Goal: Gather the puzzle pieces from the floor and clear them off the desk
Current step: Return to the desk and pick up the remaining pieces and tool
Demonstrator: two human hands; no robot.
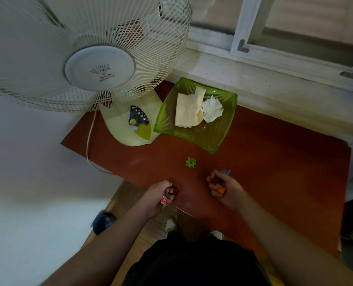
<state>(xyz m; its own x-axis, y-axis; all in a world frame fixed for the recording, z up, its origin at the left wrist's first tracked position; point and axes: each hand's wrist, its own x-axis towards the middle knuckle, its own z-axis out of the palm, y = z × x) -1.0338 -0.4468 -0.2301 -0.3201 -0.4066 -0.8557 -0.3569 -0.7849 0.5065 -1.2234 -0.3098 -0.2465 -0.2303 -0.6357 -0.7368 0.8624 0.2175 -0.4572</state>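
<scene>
A green hash-shaped puzzle piece point(191, 162) lies on the red-brown desk point(274, 153), just in front of the green dish. A blue piece point(226, 171) shows just beyond the fingers of my right hand point(225, 188), which curls round an orange piece point(220, 188) and something dark. A tiny purple bit point(197, 176) lies between the green piece and that hand. My left hand point(161, 196) hovers over the desk's front edge, gripping a black elastic ring point(172, 190) and a small red-and-white item point(163, 200).
A green translucent dish point(219, 139) holding folded and crumpled paper point(192, 109) stands at the back of the desk. A white table fan point(93, 65) with its base point(130, 120) and cord point(88, 141) fills the desk's left side. Behind runs a window sill point(274, 83).
</scene>
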